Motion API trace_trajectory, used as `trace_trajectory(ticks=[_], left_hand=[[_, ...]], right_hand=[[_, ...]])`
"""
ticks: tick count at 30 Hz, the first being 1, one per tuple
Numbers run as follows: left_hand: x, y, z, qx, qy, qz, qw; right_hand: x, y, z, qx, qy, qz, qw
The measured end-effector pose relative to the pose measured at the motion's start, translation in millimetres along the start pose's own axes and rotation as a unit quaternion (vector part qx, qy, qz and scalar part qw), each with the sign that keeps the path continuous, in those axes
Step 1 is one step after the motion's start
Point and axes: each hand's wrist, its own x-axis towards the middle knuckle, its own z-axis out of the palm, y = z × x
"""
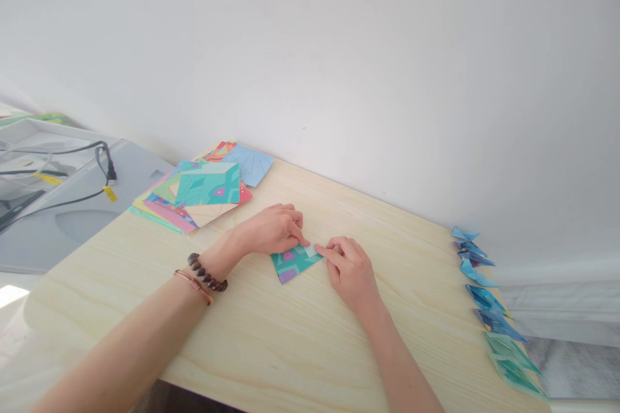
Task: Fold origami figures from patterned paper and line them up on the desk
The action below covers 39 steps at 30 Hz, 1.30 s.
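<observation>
A folded sheet of teal, patterned origami paper (293,266) lies on the table between my hands, with purple and pink patches on it and a pale part at its top corner. My left hand (276,229) rests over its upper left edge, index finger pressed down at the pale part and the other fingers curled. From the right, the index fingertip of my right hand (353,268) touches the same corner, its remaining fingers bent in. The left palm covers part of the sheet. Dark beads (206,277) and a copper bangle (194,286) circle my left wrist.
At the table's back left is a pile of colourful paper sheets (208,184). Several folded blue and green paper pieces (487,297) line the right edge. Left of the wooden table (271,348), a grey surface (92,219) bears black cables (104,161). A white wall stands behind.
</observation>
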Motion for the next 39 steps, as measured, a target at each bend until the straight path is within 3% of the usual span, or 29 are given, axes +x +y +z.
trace_trajectory(ticks=[9, 13, 17, 23, 39], left_hand=[[0.1, 1.2, 2.4, 0.001, 0.01, -0.018, 1.0], [-0.3, 2.7, 1.5, -0.009, 0.01, -0.025, 1.0], [-0.3, 3.5, 2.1, -0.014, 0.018, -0.034, 0.999], [1.1, 4.4, 3.5, -0.025, 0.036, -0.039, 0.998], [1.4, 4.7, 1.3, -0.026, 0.035, -0.039, 0.998]], right_hand=[[-5.6, -2.8, -4.1, 0.019, 0.02, 0.041, 0.999], [13.8, -3.5, -2.3, 0.08, 0.0, 0.104, 0.991], [28.9, -2.9, 5.8, 0.061, 0.018, 0.169, 0.983], [24.9, -4.1, 10.9, 0.044, 0.027, 0.188, 0.981], [21.4, 10.2, 0.1, 0.138, -0.012, 0.179, 0.974]])
